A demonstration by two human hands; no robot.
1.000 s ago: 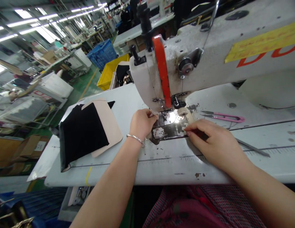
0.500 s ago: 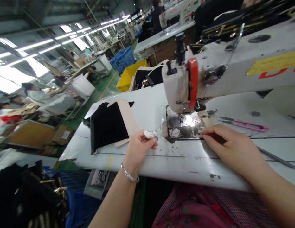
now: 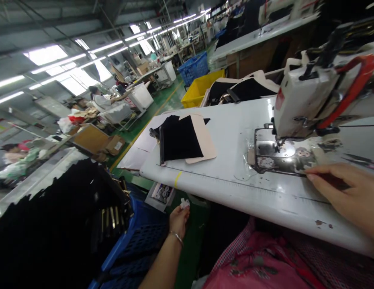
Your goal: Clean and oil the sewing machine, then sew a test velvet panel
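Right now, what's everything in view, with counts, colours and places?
Work table: one, white, centre.
Nearest sewing machine: one, white, right.
Panels: several, black and beige, on and behind table.
Snips: one, pink, far right.
Tray: one, grey, under table.
Baskets: at least two, blue, lower left, background.
Bin: one, yellow, behind table.
Lights: several, white, ceiling.
People: several, mixed clothes, left.
Scrap: one, white, lower centre.
Left hand: one, bare, holding scrap.
Right hand: one, bare, right, near machine.

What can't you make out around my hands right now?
In the head view:
Far end of the sewing machine: cut off by right edge.
Handle end of the snips: cut off there too.
Part of the white scrap: hidden by your left hand.
Anything your right hand may pinch: too small.
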